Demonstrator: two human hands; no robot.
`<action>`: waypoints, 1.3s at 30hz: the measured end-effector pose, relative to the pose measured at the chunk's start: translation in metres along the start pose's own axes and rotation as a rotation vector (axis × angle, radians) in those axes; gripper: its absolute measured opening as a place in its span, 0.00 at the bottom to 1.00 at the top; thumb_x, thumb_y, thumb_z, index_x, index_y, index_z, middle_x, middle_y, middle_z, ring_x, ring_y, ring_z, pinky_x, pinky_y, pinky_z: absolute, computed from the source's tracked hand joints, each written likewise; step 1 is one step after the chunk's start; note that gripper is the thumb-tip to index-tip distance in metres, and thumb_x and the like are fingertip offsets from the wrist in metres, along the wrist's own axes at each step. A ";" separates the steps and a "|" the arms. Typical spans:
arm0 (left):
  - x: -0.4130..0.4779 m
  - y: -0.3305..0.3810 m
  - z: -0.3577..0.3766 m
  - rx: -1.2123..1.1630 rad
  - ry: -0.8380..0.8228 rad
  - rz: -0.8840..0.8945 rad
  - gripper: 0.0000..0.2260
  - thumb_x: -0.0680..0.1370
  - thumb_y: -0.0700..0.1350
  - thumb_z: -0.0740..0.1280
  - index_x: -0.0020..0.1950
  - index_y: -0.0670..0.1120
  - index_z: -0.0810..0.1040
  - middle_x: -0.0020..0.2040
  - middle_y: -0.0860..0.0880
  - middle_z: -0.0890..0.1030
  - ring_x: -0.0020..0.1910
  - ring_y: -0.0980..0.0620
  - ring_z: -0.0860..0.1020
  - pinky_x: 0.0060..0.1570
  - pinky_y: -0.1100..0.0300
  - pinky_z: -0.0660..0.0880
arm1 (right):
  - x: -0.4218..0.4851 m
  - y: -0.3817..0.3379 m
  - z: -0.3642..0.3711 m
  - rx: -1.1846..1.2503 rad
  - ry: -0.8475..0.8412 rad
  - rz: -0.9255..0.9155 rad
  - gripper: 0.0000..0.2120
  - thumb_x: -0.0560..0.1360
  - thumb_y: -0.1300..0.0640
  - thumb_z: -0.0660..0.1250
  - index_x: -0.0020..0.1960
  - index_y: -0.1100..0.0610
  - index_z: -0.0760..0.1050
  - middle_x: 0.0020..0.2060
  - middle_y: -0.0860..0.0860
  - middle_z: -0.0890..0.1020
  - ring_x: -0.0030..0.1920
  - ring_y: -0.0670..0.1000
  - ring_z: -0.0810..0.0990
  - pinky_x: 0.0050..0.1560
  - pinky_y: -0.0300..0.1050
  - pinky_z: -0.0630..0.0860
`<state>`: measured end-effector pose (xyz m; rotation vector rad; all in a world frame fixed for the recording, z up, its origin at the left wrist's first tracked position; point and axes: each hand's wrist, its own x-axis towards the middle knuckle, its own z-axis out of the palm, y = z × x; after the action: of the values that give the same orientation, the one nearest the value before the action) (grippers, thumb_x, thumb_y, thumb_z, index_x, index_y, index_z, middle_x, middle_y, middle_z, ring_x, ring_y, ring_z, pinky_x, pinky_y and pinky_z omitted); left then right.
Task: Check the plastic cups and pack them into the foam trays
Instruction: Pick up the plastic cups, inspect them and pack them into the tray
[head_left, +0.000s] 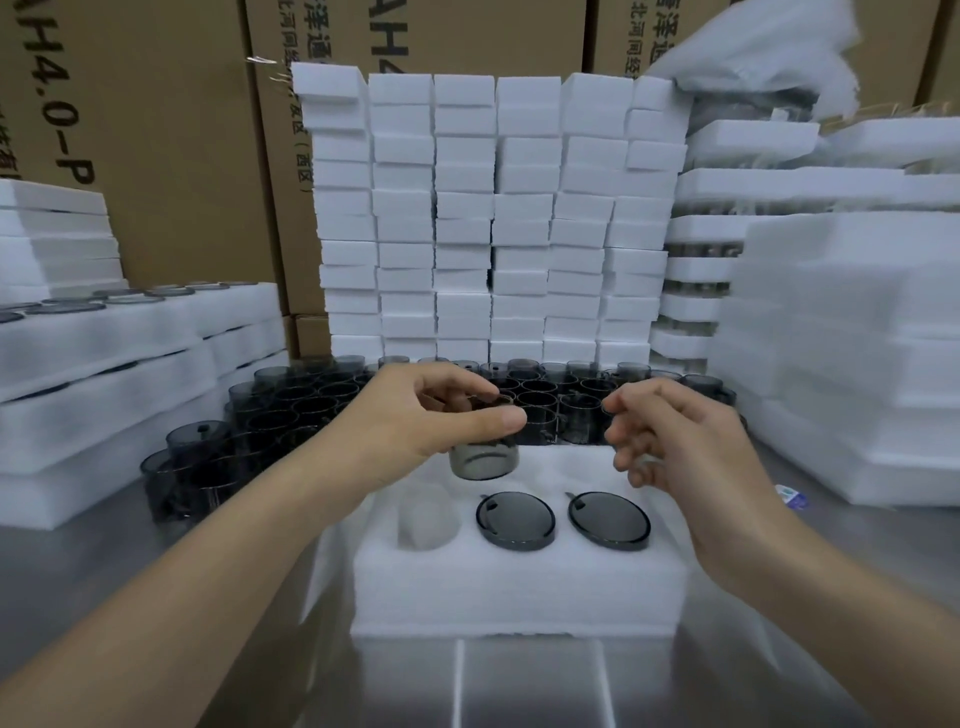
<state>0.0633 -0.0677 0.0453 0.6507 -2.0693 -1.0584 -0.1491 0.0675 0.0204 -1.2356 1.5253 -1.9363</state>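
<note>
- Left hand (415, 415) — fingers and thumb curl round the upper edge of a smoky grey cup (480, 462), held just above the far row of the foam tray (519, 587), toward its 11 o'clock.
- Right hand (680, 441) — at the tray's 1 o'clock, fingers loosely curled and holding nothing, near the cup but apart from it.
- Seated cups (515, 519) — two fill the near row at 6 and 4 o'clock; the pocket (426, 514) at 8 o'clock is unfilled.
- Loose cups (311, 410) — unpacked stock massed beyond the tray, from 10 to 1 o'clock.
- We judge the step to be seating a cup, with packing of this tray barely begun.
- The next move calls for lowering the cup squarely into an open pocket, then pressing it level with its neighbours.
</note>
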 end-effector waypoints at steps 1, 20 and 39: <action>0.000 0.000 -0.006 -0.003 -0.016 -0.013 0.22 0.65 0.64 0.85 0.54 0.56 0.90 0.48 0.48 0.85 0.47 0.54 0.83 0.52 0.60 0.81 | 0.000 0.001 0.000 -0.004 -0.004 -0.003 0.15 0.83 0.57 0.67 0.40 0.51 0.85 0.35 0.52 0.82 0.33 0.48 0.78 0.34 0.44 0.73; -0.008 0.011 -0.037 0.431 -0.336 -0.160 0.30 0.63 0.74 0.79 0.38 0.53 0.69 0.35 0.50 0.67 0.37 0.46 0.63 0.39 0.49 0.62 | 0.002 0.009 -0.001 -0.097 -0.075 -0.016 0.14 0.83 0.58 0.66 0.41 0.54 0.85 0.33 0.51 0.82 0.32 0.47 0.78 0.31 0.36 0.73; -0.014 0.017 -0.034 0.760 -0.196 -0.128 0.37 0.59 0.84 0.71 0.34 0.51 0.66 0.27 0.56 0.66 0.27 0.55 0.63 0.34 0.55 0.64 | 0.001 0.009 0.000 -0.126 -0.123 -0.007 0.14 0.83 0.59 0.66 0.41 0.53 0.85 0.33 0.50 0.82 0.31 0.46 0.79 0.33 0.36 0.72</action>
<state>0.0970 -0.0654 0.0682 1.0873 -2.6357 -0.3707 -0.1517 0.0637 0.0121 -1.3868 1.6013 -1.7564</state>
